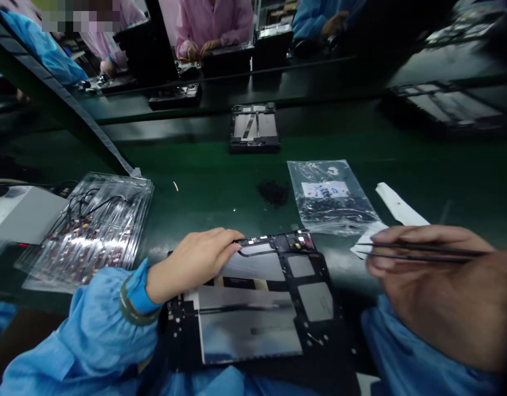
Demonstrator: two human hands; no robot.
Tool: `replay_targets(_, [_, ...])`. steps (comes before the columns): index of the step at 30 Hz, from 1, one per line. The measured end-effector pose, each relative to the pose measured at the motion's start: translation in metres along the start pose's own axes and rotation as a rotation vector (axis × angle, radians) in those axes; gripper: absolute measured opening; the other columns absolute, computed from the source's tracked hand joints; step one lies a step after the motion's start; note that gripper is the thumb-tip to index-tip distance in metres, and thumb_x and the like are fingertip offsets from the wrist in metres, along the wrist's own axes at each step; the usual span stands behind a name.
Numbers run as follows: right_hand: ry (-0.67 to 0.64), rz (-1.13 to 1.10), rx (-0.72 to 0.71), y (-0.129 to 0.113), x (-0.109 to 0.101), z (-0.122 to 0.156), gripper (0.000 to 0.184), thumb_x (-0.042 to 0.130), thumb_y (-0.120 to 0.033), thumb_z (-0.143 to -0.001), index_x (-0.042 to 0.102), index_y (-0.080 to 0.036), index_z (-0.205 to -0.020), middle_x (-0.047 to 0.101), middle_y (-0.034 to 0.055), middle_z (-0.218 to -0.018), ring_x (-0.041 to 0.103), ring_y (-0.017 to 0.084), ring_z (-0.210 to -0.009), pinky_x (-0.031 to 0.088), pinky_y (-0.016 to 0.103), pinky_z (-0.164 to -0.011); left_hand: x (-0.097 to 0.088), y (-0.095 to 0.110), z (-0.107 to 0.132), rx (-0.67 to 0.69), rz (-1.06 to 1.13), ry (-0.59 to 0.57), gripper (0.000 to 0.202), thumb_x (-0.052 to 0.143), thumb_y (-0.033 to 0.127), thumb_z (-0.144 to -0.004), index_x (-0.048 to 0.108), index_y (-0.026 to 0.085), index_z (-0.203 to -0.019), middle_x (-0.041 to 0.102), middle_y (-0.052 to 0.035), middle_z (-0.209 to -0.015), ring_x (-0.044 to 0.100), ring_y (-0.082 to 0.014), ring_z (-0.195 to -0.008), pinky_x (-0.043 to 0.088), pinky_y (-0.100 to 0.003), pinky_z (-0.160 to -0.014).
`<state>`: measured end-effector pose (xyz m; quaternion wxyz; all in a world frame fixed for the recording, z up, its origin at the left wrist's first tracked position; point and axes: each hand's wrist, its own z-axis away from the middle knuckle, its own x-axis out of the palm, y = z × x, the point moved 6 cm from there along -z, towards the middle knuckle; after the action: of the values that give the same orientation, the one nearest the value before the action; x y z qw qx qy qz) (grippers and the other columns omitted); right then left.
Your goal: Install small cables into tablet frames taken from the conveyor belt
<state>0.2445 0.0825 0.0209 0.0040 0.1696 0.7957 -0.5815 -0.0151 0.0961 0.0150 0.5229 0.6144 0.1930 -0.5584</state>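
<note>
Before me rests a flat black device body (348, 341) with grey panels and small parts along its far edge, leaning toward my lap. My left hand (199, 256) lies over its far left part, thumb and fingers pinched at the end of a thin black cable (257, 253) by that edge. To the right of the device, my right hand (435, 280) is closed round black tweezers (426, 253), which point left with their tips slightly apart. Both sleeves are blue, and a blue band circles my left wrist. Part of the right hand is blurred.
Stacked clear trays (88, 236) with small cabled parts lie left, beside a grey box (30, 214). A clear bag (333, 195) of dark pieces, a dark clump (273, 192) and a white strip (402, 204) lie beyond the device. Another device (255, 129) sits farther back; several co-workers sit opposite.
</note>
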Motion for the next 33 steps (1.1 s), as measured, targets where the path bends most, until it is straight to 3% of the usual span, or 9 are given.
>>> replay_targets(2, [0.059, -0.193, 0.159, 0.0, 0.008, 0.003, 0.031, 0.053, -0.055, -0.085, 0.062, -0.027, -0.074, 0.069, 0.0013, -0.078, 0.065, 0.016, -0.051, 0.059, 0.031, -0.048, 0.003, 0.004, 0.002, 0.044, 0.0, 0.028, 0.029, 0.038, 0.034, -0.096, 0.055, 0.024, -0.117, 0.065, -0.002, -0.113, 0.063, -0.0196, -0.1, 0.051, -0.034, -0.083])
replay_targets(5, [-0.123, -0.169, 0.219, -0.008, 0.037, 0.006, 0.016, 0.072, -0.036, -0.075, 0.066, -0.025, -0.084, 0.072, 0.0014, -0.091, 0.071, 0.017, -0.069, 0.062, 0.028, -0.064, 0.003, 0.002, 0.005, 0.073, 0.008, 0.117, 0.028, 0.041, 0.034, -0.096, 0.056, 0.022, -0.115, 0.067, -0.0024, -0.11, 0.064, -0.0189, -0.097, 0.052, -0.032, -0.08])
replay_targets(9, [-0.294, 0.008, 0.024, -0.027, 0.065, 0.003, 0.01, 0.068, -0.028, -0.079, 0.068, -0.023, -0.087, 0.073, 0.0023, -0.091, 0.071, 0.017, -0.084, 0.06, 0.026, -0.073, 0.004, 0.005, 0.01, 0.142, -0.032, 0.249, 0.026, 0.039, 0.035, -0.096, 0.058, 0.02, -0.107, 0.069, -0.0013, -0.094, 0.066, -0.0175, -0.083, 0.052, -0.029, -0.067])
replay_targets(14, [-0.357, 0.125, -0.074, -0.039, 0.08, -0.004, 0.011, 0.065, -0.028, -0.082, 0.068, -0.021, -0.091, 0.072, 0.0029, -0.089, 0.07, 0.016, -0.08, 0.059, 0.021, -0.066, 0.006, 0.01, 0.015, 0.209, -0.042, 0.34, 0.023, 0.039, 0.032, -0.097, 0.059, 0.019, -0.101, 0.067, -0.0008, -0.083, 0.065, -0.0151, -0.074, 0.048, -0.024, -0.061])
replay_targets(22, [-0.495, 0.097, -0.125, -0.035, 0.093, 0.004, 0.014, 0.067, -0.028, -0.081, 0.063, -0.023, -0.093, 0.073, 0.0001, -0.09, 0.07, 0.015, -0.082, 0.058, 0.02, -0.067, 0.001, 0.005, 0.017, 0.294, 0.299, 0.215, 0.014, 0.048, 0.015, -0.092, 0.059, 0.019, -0.099, 0.069, -0.0016, -0.097, 0.065, -0.0133, -0.09, 0.051, -0.023, -0.076])
replay_targets(26, [-0.557, 0.142, -0.152, -0.032, 0.099, 0.006, 0.012, 0.066, -0.029, -0.082, 0.064, -0.023, -0.092, 0.073, -0.0002, -0.086, 0.07, 0.015, -0.079, 0.057, 0.023, -0.066, -0.002, 0.008, 0.018, 0.367, 0.268, 0.212, 0.011, 0.05, 0.014, -0.091, 0.06, 0.017, -0.092, 0.068, -0.0044, -0.098, 0.065, -0.0158, -0.094, 0.052, -0.024, -0.077])
replay_targets(33, [-0.612, 0.15, -0.148, -0.03, 0.105, 0.005, 0.01, 0.064, -0.029, -0.083, 0.065, -0.022, -0.091, 0.073, 0.0004, -0.086, 0.07, 0.015, -0.078, 0.056, 0.023, -0.066, -0.003, 0.01, 0.019, 0.38, 0.2, 0.244, 0.012, 0.049, 0.015, -0.091, 0.061, 0.017, -0.093, 0.069, -0.0056, -0.102, 0.066, -0.0171, -0.096, 0.053, -0.026, -0.079])
